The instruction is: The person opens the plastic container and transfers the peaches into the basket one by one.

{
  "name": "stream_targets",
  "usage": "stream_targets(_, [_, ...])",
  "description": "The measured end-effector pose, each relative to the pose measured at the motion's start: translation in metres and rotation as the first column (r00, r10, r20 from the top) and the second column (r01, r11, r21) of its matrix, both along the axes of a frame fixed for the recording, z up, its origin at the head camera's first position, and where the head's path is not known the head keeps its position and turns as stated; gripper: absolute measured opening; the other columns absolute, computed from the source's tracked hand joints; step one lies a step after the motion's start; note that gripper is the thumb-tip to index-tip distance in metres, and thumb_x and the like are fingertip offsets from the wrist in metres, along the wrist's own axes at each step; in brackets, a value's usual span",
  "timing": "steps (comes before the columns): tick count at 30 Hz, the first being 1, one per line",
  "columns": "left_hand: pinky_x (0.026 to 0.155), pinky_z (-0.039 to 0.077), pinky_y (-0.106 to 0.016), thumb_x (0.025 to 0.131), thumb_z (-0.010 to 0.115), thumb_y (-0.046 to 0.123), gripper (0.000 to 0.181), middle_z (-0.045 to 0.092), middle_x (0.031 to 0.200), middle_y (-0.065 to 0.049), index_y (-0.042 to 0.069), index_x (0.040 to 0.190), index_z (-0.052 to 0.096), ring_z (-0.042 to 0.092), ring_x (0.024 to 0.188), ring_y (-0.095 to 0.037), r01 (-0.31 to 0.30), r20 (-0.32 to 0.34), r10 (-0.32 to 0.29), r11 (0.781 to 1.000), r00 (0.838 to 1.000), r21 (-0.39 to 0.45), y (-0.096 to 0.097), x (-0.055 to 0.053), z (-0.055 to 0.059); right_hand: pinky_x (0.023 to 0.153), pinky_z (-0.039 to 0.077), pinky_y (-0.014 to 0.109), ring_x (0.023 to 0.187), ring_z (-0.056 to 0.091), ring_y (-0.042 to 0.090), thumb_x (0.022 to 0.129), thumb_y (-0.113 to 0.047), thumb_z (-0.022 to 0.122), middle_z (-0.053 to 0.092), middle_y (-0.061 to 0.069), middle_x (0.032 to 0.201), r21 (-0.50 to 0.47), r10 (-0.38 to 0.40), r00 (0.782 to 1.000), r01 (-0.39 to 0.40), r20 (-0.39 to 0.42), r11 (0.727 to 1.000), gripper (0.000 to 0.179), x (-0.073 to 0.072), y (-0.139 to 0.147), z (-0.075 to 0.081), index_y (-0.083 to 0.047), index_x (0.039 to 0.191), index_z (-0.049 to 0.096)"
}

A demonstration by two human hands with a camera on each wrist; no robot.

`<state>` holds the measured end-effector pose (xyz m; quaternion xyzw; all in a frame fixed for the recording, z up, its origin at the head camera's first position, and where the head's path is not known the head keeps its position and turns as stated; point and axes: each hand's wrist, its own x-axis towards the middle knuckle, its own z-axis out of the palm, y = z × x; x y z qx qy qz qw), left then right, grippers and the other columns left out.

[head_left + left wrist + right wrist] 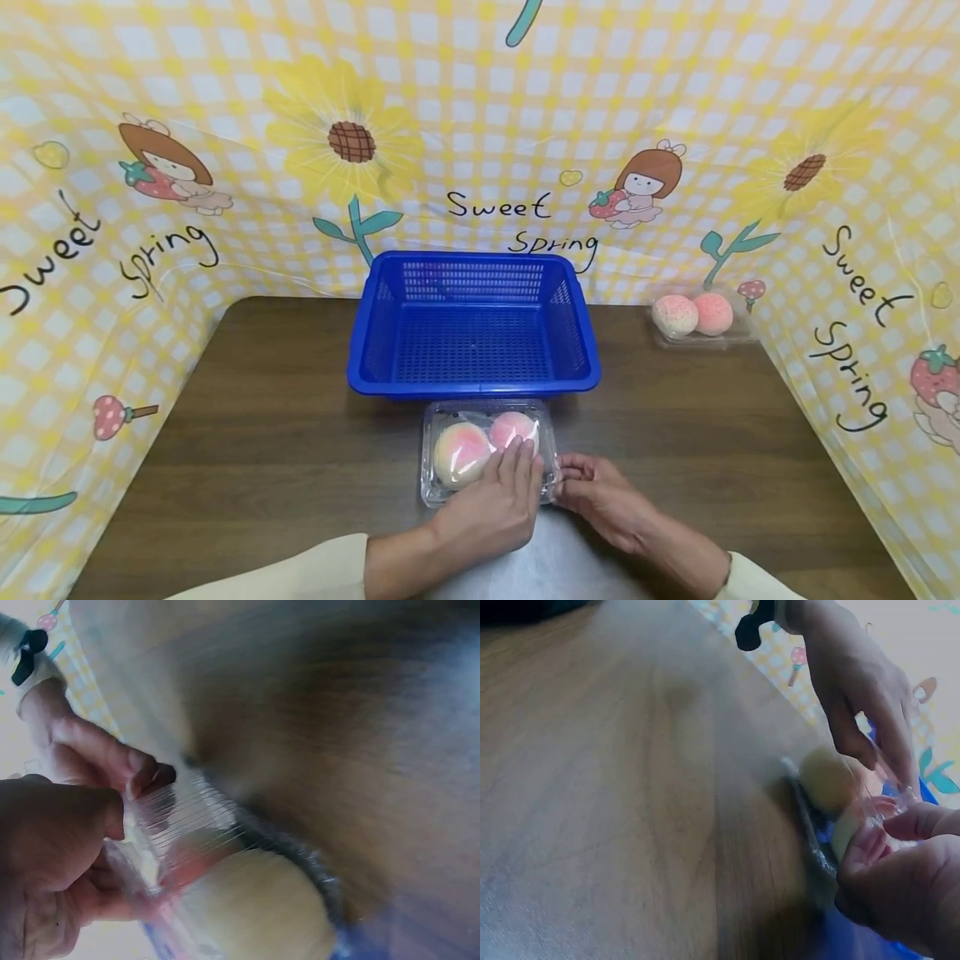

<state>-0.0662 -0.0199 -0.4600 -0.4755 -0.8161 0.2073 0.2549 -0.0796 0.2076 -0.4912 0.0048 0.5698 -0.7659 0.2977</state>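
Observation:
A clear plastic box (427, 475) with a lid lies on the table, just in front of the blue basket (476, 387). Inside are two round, peach-like pieces, a yellow-pink one (456, 458) and a pinker one (512, 427). Across the lid rests my left hand (487, 508), its fingers fairly straight and partly covering the pinker piece. My right hand (603, 504) pinches the box's right edge between thumb and curled fingers. Both hands (56, 851) also show at the box in the left wrist view, which is blurred.
A second clear box (738, 332) holding two pink speckled round pieces (714, 314) stands at the table's back right corner. The blue basket has a perforated floor and walls. Patterned yellow-check cloth (480, 150) walls in the brown table (285, 433) at the back and sides.

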Motion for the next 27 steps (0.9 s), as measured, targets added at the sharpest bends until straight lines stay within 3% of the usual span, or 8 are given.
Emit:
stream_targets(8, [0.1,0.06,-0.039,0.104,0.038,0.024,0.046,0.069,0.132,-0.018,0.004,0.136,0.066,0.068,0.123,-0.031,-0.013,0.0,0.013,0.999,1.0,-0.032,0.002,-0.001,0.006,0.098,0.058,0.025,0.104,0.065,0.011,0.094,0.005,0.062,0.066,0.002,0.11,-0.025,0.03,0.999,-0.03,0.011,0.999,0.038,-0.002,0.009,-0.006,0.007,0.129,0.049])
stream_targets(13, [0.107,0.056,-0.041,0.106,0.041,0.023,0.044,0.067,0.136,-0.019,0.004,0.139,0.063,0.065,0.128,-0.031,-0.004,0.051,0.008,0.998,0.999,-0.06,-0.003,-0.003,0.013,0.099,0.058,0.027,0.105,0.064,0.013,0.093,0.003,0.064,0.065,0.003,0.113,-0.004,0.026,0.999,-0.026,0.018,1.0,0.039,-0.002,0.01,-0.007,0.003,0.129,0.05])
stream_targets(16, [0.111,0.053,-0.04,0.106,0.045,0.03,0.046,0.065,0.14,-0.017,0.004,0.141,0.061,0.062,0.132,-0.029,-0.02,0.139,0.025,0.999,0.99,-0.036,-0.007,-0.005,0.018,0.1,0.058,0.028,0.105,0.064,0.014,0.093,0.003,0.064,0.065,0.003,0.113,0.014,0.023,1.0,-0.023,0.017,1.0,0.041,-0.002,0.013,-0.005,0.004,0.132,0.05])
stream_targets(18, [0.116,0.049,-0.04,0.106,0.048,0.039,0.053,0.061,0.146,-0.017,0.004,0.144,0.058,0.057,0.138,-0.029,-0.053,0.267,0.053,0.999,0.962,-0.006,-0.011,-0.008,0.022,0.1,0.057,0.028,0.106,0.064,0.013,0.094,0.002,0.063,0.066,0.003,0.115,0.024,0.022,1.0,-0.022,0.008,0.999,0.045,-0.003,0.016,-0.003,0.007,0.136,0.048])
stream_targets(20, [0.122,0.042,-0.04,0.106,0.046,0.047,0.061,0.053,0.153,-0.017,0.004,0.149,0.052,0.048,0.146,-0.029,-0.088,0.411,0.075,0.996,0.909,0.012,-0.017,-0.011,0.026,0.101,0.057,0.028,0.107,0.065,0.013,0.094,0.001,0.062,0.067,0.002,0.117,0.028,0.026,1.0,-0.026,-0.007,0.999,0.049,-0.005,0.02,-0.002,0.009,0.14,0.046])
stream_targets(22, [0.126,0.035,-0.041,0.106,0.044,0.05,0.065,0.045,0.16,-0.016,0.006,0.154,0.045,0.039,0.152,-0.029,-0.109,0.533,0.08,0.994,0.843,0.022,-0.027,-0.015,0.031,0.102,0.056,0.028,0.109,0.066,0.013,0.095,0.001,0.061,0.068,0.002,0.118,0.025,0.025,1.0,-0.025,-0.019,0.999,0.051,-0.008,0.024,0.0,0.011,0.142,0.045])
stream_targets(25, [0.128,0.03,-0.044,0.108,0.041,0.048,0.064,0.035,0.166,-0.012,0.011,0.16,0.037,0.03,0.156,-0.027,-0.083,0.629,0.067,0.997,0.774,-0.004,-0.045,-0.023,0.038,0.104,0.056,0.028,0.11,0.067,0.013,0.096,0.002,0.059,0.069,0.002,0.118,0.022,0.029,0.998,-0.028,-0.048,0.999,0.051,-0.013,0.03,0.0,0.013,0.144,0.045])
stream_targets(27, [0.129,0.029,-0.046,0.108,0.04,0.047,0.063,0.03,0.169,-0.008,0.014,0.161,0.034,0.026,0.158,-0.024,-0.045,0.666,0.051,0.999,0.744,-0.027,-0.058,-0.028,0.042,0.104,0.056,0.029,0.11,0.067,0.012,0.097,0.003,0.058,0.07,0.001,0.118,0.024,0.036,0.997,-0.035,-0.071,0.999,0.05,-0.016,0.032,0.0,0.013,0.144,0.045])
